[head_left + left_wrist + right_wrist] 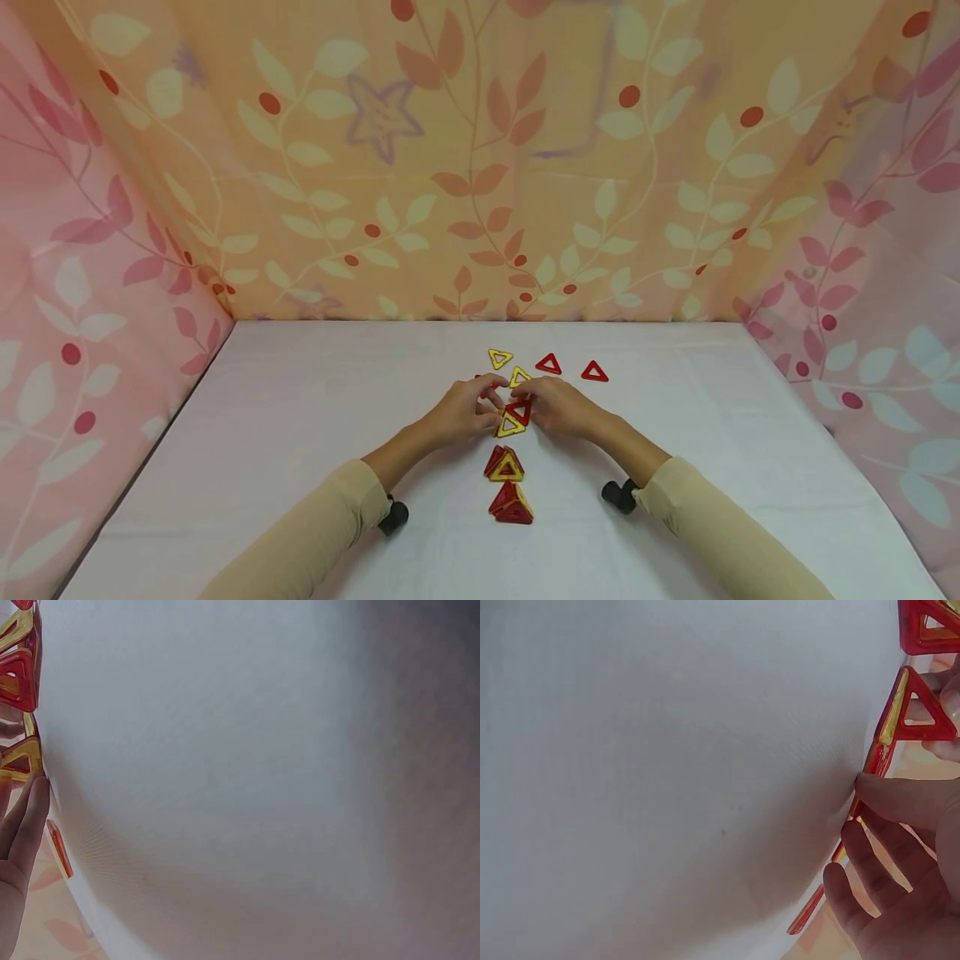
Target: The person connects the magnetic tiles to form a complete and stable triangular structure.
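In the head view, my left hand [465, 410] and right hand [561, 406] meet over a small cluster of triangular magnetic tiles. The left thumb and fingers hold the side of a yellow triangle tile [511, 427], which leans upright. Beside it, a red triangle tile [518, 411] is pinched at the right fingers. In the right wrist view, the right thumb [900, 799] presses the edge of low-lying tiles, and a red tile [928, 712] stands in front of the left fingers. Another red tile [486, 387] shows partly under the left fingers.
Two red and yellow pyramids, one farther [504, 465] and one nearer [512, 505], stand towards me. Beyond the hands lie yellow tiles [500, 358] and red tiles, one in the middle [549, 364] and one at right [595, 372]. A white cloth [300, 375] covers the table.
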Demonstrator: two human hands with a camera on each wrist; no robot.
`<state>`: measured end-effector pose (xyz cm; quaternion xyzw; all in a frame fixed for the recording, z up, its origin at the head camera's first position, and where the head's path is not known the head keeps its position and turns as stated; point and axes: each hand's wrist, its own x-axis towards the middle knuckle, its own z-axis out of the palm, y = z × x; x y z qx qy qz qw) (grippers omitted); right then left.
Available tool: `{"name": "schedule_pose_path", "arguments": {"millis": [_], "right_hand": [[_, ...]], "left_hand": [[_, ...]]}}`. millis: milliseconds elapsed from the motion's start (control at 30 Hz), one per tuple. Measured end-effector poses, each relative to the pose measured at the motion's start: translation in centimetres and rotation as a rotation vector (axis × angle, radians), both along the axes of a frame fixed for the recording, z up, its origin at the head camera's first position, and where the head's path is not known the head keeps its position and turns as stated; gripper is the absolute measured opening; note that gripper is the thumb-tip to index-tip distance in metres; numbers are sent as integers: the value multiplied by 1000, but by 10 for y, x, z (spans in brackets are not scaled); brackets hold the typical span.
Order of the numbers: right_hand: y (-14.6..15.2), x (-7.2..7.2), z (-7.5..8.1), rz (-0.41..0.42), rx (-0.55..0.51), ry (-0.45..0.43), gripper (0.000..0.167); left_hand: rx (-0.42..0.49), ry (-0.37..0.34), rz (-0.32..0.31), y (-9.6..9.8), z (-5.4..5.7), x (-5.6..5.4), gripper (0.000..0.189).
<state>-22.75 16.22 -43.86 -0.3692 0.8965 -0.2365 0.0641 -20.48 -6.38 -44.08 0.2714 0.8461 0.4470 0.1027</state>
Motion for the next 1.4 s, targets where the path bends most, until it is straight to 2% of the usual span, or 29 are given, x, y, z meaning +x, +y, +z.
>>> {"name": "schedule_pose_path", "arguments": {"millis": [233,433,633,933,1233,1400], "right_hand": [[3,2,1,-40,-3,-7,39],[3,4,1,-39,-1,-14,40],[2,5,0,-44,-8,12,40],[1,3,-1,-20,-81,65,34],[-2,4,5,-33,-112,13,36],[-6,6,8,-27,-147,-51,35]], "left_hand": [[5,-13,-2,1,-1,-1,52],[1,-19,6,0,-1,0,51],[12,-16,-5,0,1,2,51],[15,-6,-12,0,-1,0,51],[12,-35,2,-1,0,1,51],[-3,-31,17,0,-1,1,53]]}}
